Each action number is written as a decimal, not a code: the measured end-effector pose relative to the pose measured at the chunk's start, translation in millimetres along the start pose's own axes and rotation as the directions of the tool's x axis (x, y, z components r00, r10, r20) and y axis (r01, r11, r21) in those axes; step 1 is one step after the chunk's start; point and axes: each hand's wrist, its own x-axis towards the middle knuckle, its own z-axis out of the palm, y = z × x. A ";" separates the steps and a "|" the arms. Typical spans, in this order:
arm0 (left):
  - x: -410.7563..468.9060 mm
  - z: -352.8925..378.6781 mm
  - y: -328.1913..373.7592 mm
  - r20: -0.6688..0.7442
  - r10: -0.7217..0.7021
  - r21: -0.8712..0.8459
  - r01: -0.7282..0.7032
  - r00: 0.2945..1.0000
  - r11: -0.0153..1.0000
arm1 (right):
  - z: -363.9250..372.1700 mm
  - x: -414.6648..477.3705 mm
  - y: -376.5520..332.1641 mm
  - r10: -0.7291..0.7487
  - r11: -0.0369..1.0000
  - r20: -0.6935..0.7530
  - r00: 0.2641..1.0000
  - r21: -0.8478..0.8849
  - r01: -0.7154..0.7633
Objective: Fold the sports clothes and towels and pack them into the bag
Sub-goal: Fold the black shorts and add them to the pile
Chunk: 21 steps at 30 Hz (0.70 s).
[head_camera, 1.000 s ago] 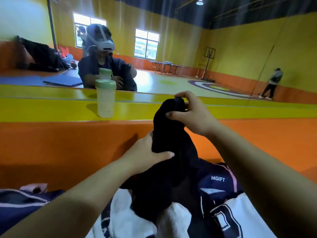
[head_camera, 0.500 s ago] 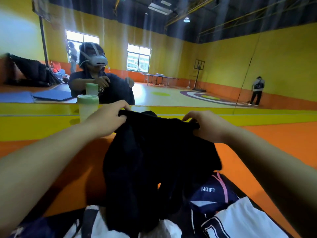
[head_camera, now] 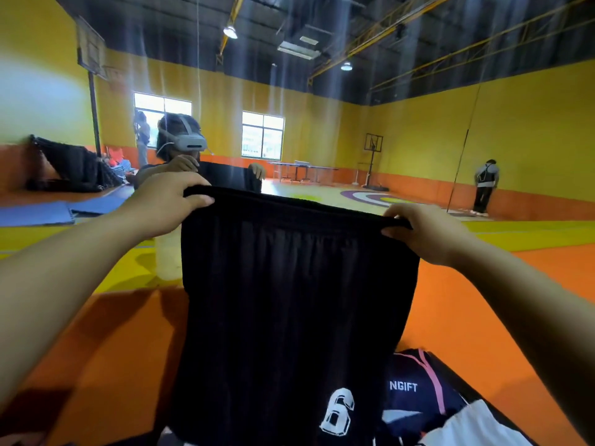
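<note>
I've got the black elastic-waist sports shorts (head_camera: 289, 300) held up in the air right in front of me, spread wide by the waistband so they hang flat like a curtain. My left hand (head_camera: 167, 201) grips the left end of the waistband, its fingers (head_camera: 201, 201) curled over the top edge and pinching the fabric against the palm. My right hand (head_camera: 425, 233) does the same on the right end, fingers folded around the band and clamped on it, a bit lower than the left, so the waistband slopes down to the right. There's a white number 6 (head_camera: 338, 412) printed near the bottom hem of the shorts. Below and to the right of them sits a dark navy garment with a pink stripe and white "NGIFT" lettering (head_camera: 415, 394), and right next to that a white piece of cloth (head_camera: 476, 426) at the bottom edge; I can't tell whether that's a towel or part of a jersey. All this lies on an orange padded floor surface (head_camera: 483, 300). A pale plastic bottle (head_camera: 165, 259) stands on the yellow strip ahead, mostly hidden behind the left side of the shorts. Straight ahead is a mirror wall showing my reflection with a white headset (head_camera: 186, 141) holding the same shorts.
</note>
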 end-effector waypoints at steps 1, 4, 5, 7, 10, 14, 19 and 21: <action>2.4 -4.9 -1.2 -0.025 -0.002 -0.009 0.001 1.000 1.000 | -4.0 2.0 1.0 0.010 1.000 -0.066 0.998 0.020 -0.009; 9.2 -19.0 2.3 -0.084 -0.005 -0.056 0.000 0.996 0.998 | -17.1 8.8 -0.3 0.047 0.998 -0.251 0.967 0.060 -0.032; 11.4 -22.4 4.1 -0.107 -0.022 -0.085 0.013 0.994 0.996 | -20.2 11.5 -2.1 0.075 0.992 -0.270 0.960 0.122 -0.043; 14.2 -26.1 7.2 -0.152 -0.071 -0.132 0.051 0.986 0.990 | -23.9 16.2 -5.0 0.135 0.960 -0.270 0.953 0.275 -0.059; 14.8 -26.1 4.0 -0.177 -0.100 -0.139 0.076 0.979 0.987 | -23.5 18.7 -3.9 0.213 0.883 -0.198 0.957 0.459 -0.101; 11.4 -26.5 -1.0 -0.153 -0.106 -0.175 0.078 0.983 0.982 | -19.0 11.3 -0.5 0.208 0.692 -0.032 0.978 0.711 -0.124; 7.6 -35.6 -5.4 -0.104 -0.130 -0.402 0.078 0.986 0.913 | -17.3 6.5 6.4 0.073 0.562 -0.005 0.997 0.826 -0.037; 4.6 -38.7 -6.6 -0.050 -0.131 -0.432 0.097 0.990 0.896 | -17.0 6.6 8.2 0.075 0.581 0.001 0.997 0.813 -0.044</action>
